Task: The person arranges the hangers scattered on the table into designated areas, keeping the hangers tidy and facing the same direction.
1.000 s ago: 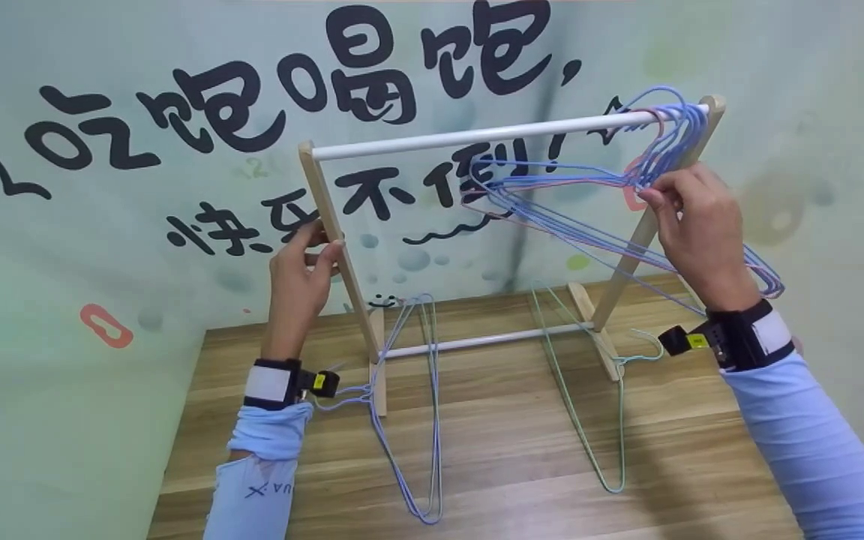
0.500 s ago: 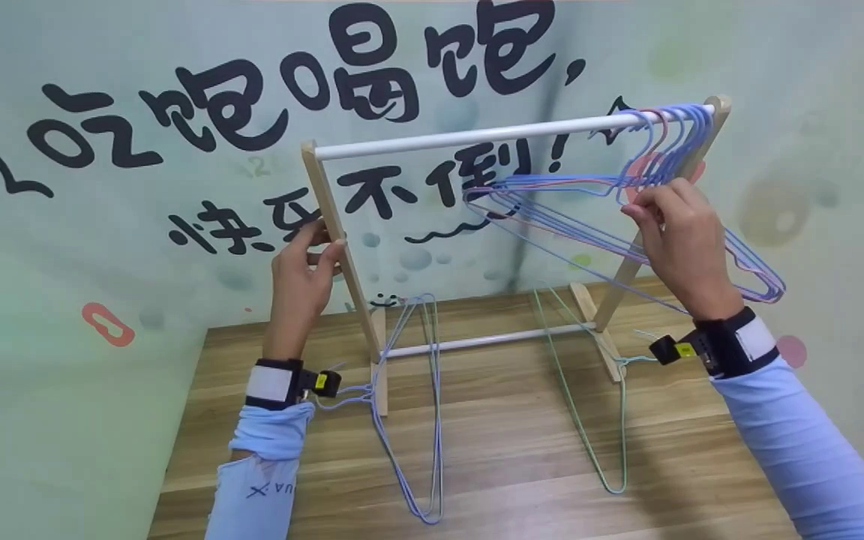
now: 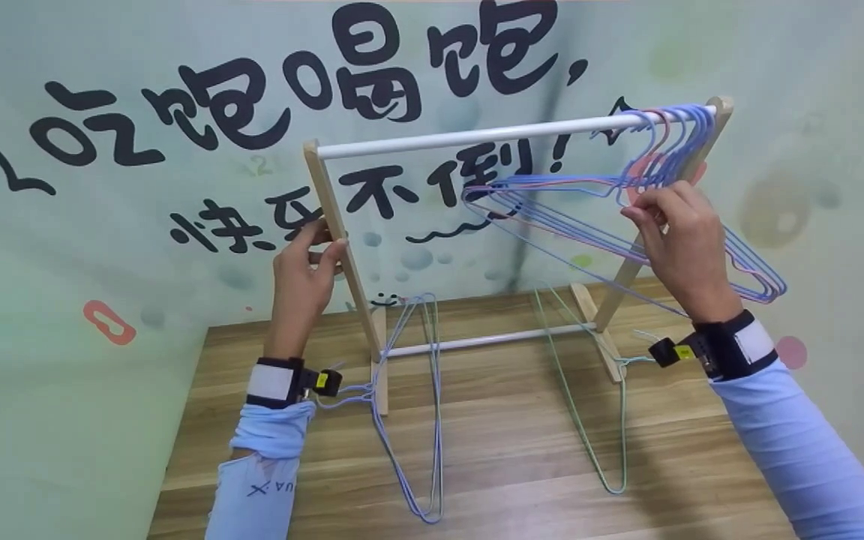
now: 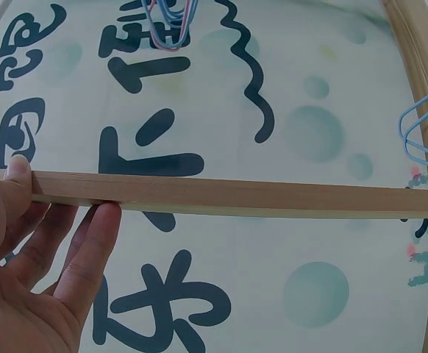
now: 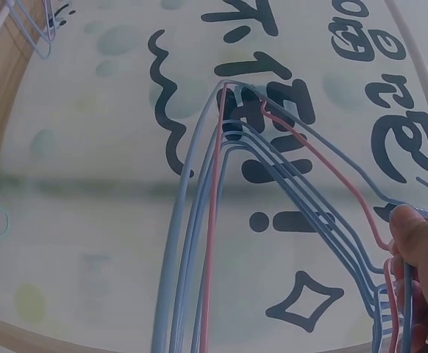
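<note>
My left hand [image 3: 302, 274] grips the left wooden upright [image 3: 358, 296] of a small clothes rack; in the left wrist view the thumb lies on one side of the wood and fingertips on the other. At the right, my right hand [image 3: 691, 244] pinches the neck of the front blue hanger [image 5: 346, 163]. That hanger's hook sits over the white top rail [image 3: 462, 137]. Behind it hang several more blue hangers and one pinkish-red hanger [image 5: 212, 220], bunched near the right upright [image 3: 627, 266]. My fingers partly hide the hanger necks.
Blue hangers [image 3: 438, 442] lean across the lower white rail [image 3: 492, 340] at the left. A green hanger [image 3: 622, 435] leans at the right foot. The rack stands on a wood-grain tabletop [image 3: 514, 480], before a pale wall with large dark lettering [image 3: 372, 67].
My right hand has moved down and slightly left, and the front blue hanger's hook has dropped from above the rail onto it. Over the last half second little has moved. The left hand stays put.
</note>
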`<state>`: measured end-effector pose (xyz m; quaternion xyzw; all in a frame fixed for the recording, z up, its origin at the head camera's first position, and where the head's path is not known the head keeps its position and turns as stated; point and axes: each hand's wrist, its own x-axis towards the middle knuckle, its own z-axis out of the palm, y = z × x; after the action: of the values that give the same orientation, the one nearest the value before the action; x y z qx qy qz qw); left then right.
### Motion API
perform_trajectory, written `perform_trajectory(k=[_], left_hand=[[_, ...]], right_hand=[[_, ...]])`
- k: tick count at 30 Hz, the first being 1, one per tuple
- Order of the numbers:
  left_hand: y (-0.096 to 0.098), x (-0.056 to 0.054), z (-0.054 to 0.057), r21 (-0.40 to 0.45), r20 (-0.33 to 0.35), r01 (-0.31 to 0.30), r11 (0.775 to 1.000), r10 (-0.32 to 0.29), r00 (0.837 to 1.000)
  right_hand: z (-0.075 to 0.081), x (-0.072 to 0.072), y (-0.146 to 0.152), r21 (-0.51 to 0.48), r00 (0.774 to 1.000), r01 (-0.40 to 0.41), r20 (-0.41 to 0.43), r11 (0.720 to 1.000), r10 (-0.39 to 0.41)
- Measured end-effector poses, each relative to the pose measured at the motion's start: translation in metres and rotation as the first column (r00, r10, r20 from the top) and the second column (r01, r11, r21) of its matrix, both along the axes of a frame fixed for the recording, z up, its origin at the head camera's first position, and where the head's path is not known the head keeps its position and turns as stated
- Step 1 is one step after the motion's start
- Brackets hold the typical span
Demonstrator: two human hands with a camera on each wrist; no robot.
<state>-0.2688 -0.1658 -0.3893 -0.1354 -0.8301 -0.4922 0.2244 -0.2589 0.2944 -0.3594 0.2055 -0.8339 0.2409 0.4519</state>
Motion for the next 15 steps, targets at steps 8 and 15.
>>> perform_trajectory(k=[8, 15], left_hand=[[-0.0004, -0.0005, -0.0006, 0.008, 0.006, 0.007, 1.000, -0.007, 1.000], [0.0000, -0.0005, -0.0012, 0.018, -0.004, 0.014, 1.000, -0.013, 1.000]], right_hand=[[0.0009, 0.0041, -0.0005, -0.040, 1.000, 0.003, -0.012, 0.999, -0.004], [0.0009, 0.0044, 0.0009, -0.049, 0.999, -0.003, -0.050, 0.999, 0.001]])
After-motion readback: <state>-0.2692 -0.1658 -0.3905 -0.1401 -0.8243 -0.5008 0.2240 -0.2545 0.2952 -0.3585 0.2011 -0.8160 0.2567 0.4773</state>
